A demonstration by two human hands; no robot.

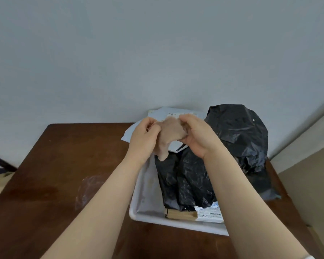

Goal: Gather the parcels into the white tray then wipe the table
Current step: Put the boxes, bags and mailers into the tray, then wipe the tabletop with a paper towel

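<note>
A small beige cloth point(168, 136) hangs in the air above the white tray point(144, 212). My left hand point(143, 136) pinches its left edge and my right hand point(196, 135) grips its right edge. The tray sits on the right half of the brown table point(54, 174). It is piled with parcels: black plastic bags point(238, 139), a white mailer point(178, 114) at the back, and a cardboard box point(181, 214) with a label at the front.
A grey wall stands right behind the table. A shiny smear or thin film point(88, 187) marks the tabletop left of the tray. A dark bar point(0, 162) shows at the far left, a beige surface point(310, 184) at the right.
</note>
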